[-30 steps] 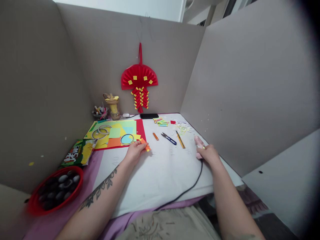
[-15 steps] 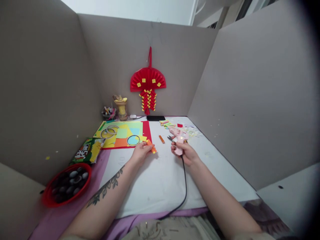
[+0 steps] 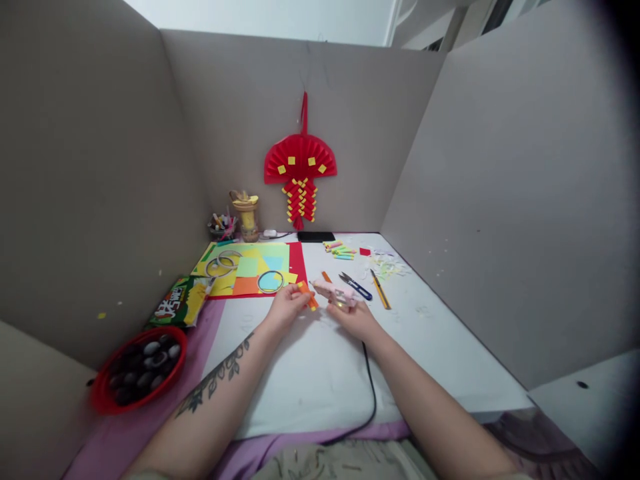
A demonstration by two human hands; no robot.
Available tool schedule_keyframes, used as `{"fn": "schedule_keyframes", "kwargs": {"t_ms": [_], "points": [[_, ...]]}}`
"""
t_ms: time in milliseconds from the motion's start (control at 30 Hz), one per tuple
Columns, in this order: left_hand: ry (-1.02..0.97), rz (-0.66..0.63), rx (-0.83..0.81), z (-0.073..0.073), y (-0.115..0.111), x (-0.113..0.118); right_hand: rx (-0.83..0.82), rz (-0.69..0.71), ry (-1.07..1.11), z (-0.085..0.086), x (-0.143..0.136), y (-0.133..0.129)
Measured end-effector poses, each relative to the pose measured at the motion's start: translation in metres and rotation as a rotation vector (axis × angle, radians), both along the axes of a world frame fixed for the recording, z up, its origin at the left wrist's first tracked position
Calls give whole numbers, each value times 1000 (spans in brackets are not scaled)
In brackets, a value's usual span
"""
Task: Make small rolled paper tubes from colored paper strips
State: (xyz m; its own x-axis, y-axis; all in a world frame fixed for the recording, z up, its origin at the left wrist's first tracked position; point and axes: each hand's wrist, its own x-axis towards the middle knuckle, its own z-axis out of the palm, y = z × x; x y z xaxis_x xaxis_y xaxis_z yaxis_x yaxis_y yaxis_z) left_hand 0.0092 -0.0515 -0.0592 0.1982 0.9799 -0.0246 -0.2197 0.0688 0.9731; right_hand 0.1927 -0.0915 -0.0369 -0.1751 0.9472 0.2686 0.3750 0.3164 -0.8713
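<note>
My left hand pinches a small orange paper roll with yellow ends. Wrapped round the handle of a pink glue gun is my right hand. The gun is tipped on its side, its nozzle pointing left close to the roll; whether they touch I cannot tell. A black cord runs from the gun toward the table's front edge. Just behind the gun lies another orange piece, partly hidden. Snips with dark blue handles and a yellow craft knife lie to the right.
Coloured paper sheets with metal rings lie at left. Small paper rolls and scraps are at the back right. A red bowl of dark round items and a snack packet stand left. A red fan decoration hangs on the back panel.
My right hand has brought the glue gun left and down toward the orange roll, turning it from upright to sideways. The snips and craft knife now show fully. The view has shifted slightly.
</note>
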Motion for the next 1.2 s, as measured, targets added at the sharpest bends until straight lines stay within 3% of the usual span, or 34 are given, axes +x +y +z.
{"fn": "schedule_keyframes", "kwargs": {"t_ms": [200, 567, 1200], "points": [[1, 1, 17, 2, -1, 3, 60, -138, -34, -9, -5, 1], [38, -12, 34, -4, 1, 3, 51, -147, -23, -7, -7, 0], [44, 11, 17, 0, -1, 4, 54, -146, -33, -13, -6, 2]]}}
